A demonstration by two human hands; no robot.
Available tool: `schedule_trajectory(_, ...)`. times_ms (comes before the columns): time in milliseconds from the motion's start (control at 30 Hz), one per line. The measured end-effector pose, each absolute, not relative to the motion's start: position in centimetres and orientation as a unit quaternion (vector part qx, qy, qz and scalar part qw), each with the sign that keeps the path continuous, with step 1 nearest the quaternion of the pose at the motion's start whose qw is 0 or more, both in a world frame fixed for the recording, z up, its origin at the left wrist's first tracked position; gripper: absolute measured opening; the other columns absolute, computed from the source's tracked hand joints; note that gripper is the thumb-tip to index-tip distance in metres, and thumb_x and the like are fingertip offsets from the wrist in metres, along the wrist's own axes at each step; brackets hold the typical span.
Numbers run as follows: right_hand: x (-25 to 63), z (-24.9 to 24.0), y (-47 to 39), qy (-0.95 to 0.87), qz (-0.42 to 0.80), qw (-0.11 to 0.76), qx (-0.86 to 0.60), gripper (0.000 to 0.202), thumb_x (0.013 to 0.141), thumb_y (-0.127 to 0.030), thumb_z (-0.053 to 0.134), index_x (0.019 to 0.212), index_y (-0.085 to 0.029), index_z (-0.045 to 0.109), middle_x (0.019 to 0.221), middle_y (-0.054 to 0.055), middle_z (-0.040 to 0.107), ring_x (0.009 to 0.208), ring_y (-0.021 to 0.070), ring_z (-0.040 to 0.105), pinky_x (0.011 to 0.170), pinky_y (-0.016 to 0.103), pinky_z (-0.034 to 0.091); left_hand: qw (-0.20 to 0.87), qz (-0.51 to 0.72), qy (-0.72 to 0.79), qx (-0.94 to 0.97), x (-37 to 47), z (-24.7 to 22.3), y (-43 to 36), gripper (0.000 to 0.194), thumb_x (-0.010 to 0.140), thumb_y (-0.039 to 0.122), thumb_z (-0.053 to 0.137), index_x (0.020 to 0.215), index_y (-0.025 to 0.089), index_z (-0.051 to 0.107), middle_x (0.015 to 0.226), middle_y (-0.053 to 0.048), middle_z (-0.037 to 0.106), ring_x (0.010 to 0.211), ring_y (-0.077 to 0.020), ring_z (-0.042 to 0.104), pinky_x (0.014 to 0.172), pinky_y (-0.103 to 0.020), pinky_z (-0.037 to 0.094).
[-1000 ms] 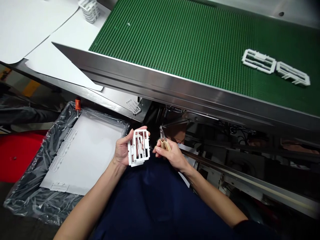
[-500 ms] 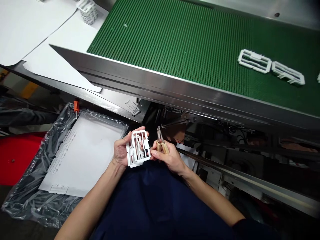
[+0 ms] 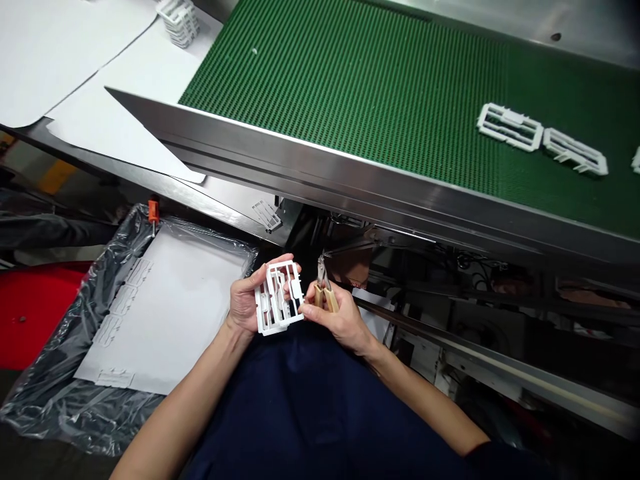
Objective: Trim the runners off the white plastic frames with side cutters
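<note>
In front of my navy clothing, my left hand (image 3: 245,303) is closed around white slotted plastic frames (image 3: 280,300), which look like two overlapping pieces. My right hand (image 3: 343,320) holds cutters (image 3: 326,295) with pale yellow handles, their metal jaws pointing up and away from me. The thumb and a fingertip of that hand touch the right edge of the frames. Two more white frames (image 3: 510,127) lie end to end on the green conveyor belt (image 3: 350,80), at its right part.
A metal rail (image 3: 300,150) edges the belt. Stacked white frames (image 3: 181,25) stand on the paper-covered table (image 3: 120,120) at upper left. A plastic-lined box (image 3: 37,380) holds a white sheet and several frames. An orange-handled tool (image 3: 153,212) sits at its rim.
The view has shifted slightly. My right fingertips have moved a little at the edge of the held frames, and the cutters stand a bit more upright. Both grips are kept.
</note>
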State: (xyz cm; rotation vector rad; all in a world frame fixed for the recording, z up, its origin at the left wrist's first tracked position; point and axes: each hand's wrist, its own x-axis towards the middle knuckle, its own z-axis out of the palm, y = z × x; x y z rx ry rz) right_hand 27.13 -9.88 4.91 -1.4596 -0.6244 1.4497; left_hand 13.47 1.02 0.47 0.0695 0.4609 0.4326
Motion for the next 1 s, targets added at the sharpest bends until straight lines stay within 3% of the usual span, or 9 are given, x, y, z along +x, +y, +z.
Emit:
schedule_trajectory(100,27.4,4.9,-9.8,-0.264,0.575,0.489,-0.6,0.019,0.074,-0.027,0.068,0.082,-0.018,0.052,0.073,-0.002,0.05,0.064,0.0094,0.047,0.062,0.023,0.039,0.946,0.219,0.235,0.038,13.7,0.6,1.1,0.034,0.081,0.032,0.058,0.107,0.01,0.063,0.099,-0.012,0.066,0.068,-0.0177,0.062,0.059,-0.027,0.054)
schedule_trajectory(233,28.5,5.0,-9.6,-0.254,0.53,0.529,-0.612,0.019,0.075,-0.027,0.066,0.082,-0.019,0.05,0.072,-0.003,0.05,0.063,0.0094,0.047,0.061,0.023,0.04,0.947,0.217,0.232,0.045,13.8,0.6,1.5,0.049,0.086,0.05,0.046,0.107,0.009,0.061,0.097,-0.014,0.065,0.069,-0.0179,0.062,0.055,-0.026,0.053)
schedule_trajectory(333,29.5,5.6,-9.6,-0.282,0.476,0.52,-0.651,0.019,0.076,-0.028,0.064,0.083,-0.02,0.049,0.074,-0.002,0.05,0.061,0.0098,0.048,0.059,0.023,0.042,0.944,0.221,0.236,0.06,13.8,0.7,1.6,0.05,0.087,0.052,0.045,0.105,0.009,0.062,0.098,-0.014,0.064,0.07,-0.0156,0.059,0.054,-0.023,0.051)
schedule_trajectory(467,30.3,6.8,-9.6,-0.448,0.313,0.401,-0.735,0.009,0.079,-0.021,0.055,0.086,-0.019,0.05,0.074,0.0,0.053,0.061,0.0112,0.049,0.06,0.024,0.042,0.91,0.216,0.311,0.167,14.3,1.2,1.3,0.039,0.085,0.041,0.055,0.11,0.011,0.059,0.101,-0.012,0.062,0.075,-0.0146,0.059,0.056,-0.02,0.051)
schedule_trajectory(567,29.6,7.0,-9.4,-0.631,0.179,0.278,-0.702,0.012,0.079,-0.015,0.048,0.09,-0.017,0.053,0.074,0.003,0.055,0.064,0.0141,0.049,0.063,0.027,0.041,0.863,0.22,0.364,0.271,15.2,1.6,0.8,0.041,0.08,0.036,0.064,0.116,0.018,0.056,0.097,-0.007,0.063,0.069,-0.0122,0.059,0.051,-0.017,0.048)
schedule_trajectory(633,28.5,6.8,-9.1,-0.707,0.136,0.207,-0.662,0.013,0.078,-0.012,0.045,0.087,-0.016,0.054,0.069,0.003,0.053,0.063,0.0159,0.047,0.062,0.03,0.038,0.834,0.234,0.397,0.304,15.8,1.6,0.6,0.04,0.076,0.036,0.068,0.11,0.017,0.059,0.088,-0.005,0.065,0.063,-0.0097,0.058,0.05,-0.015,0.045)
schedule_trajectory(733,27.0,6.5,-8.8,-0.74,0.166,0.183,-0.626,0.013,0.077,-0.013,0.046,0.087,-0.016,0.054,0.07,0.005,0.053,0.066,0.0181,0.048,0.063,0.031,0.038,0.818,0.253,0.422,0.298,16.2,1.4,0.8,0.034,0.073,0.036,0.069,0.096,0.011,0.065,0.078,-0.005,0.067,0.062,-0.0105,0.059,0.054,-0.016,0.047)
schedule_trajectory(867,26.7,6.8,-8.6,-0.642,0.318,0.285,-0.637,0.015,0.08,-0.02,0.049,0.095,-0.02,0.052,0.082,0.005,0.058,0.071,0.0175,0.052,0.068,0.029,0.041,0.892,0.236,0.365,0.126,15.6,0.6,1.4,0.029,0.076,0.031,0.062,0.096,0.011,0.065,0.079,-0.005,0.068,0.068,-0.0151,0.064,0.058,-0.023,0.053)
schedule_trajectory(1000,27.7,6.8,-8.5,-0.455,0.379,0.345,-0.728,0.007,0.081,-0.025,0.052,0.087,-0.021,0.051,0.077,0.0,0.057,0.064,0.0137,0.051,0.063,0.026,0.041,0.913,0.247,0.321,0.045,14.8,-0.1,1.6,0.024,0.08,0.027,0.054,0.097,0.011,0.063,0.083,-0.006,0.068,0.07,-0.0163,0.065,0.052,-0.023,0.054)
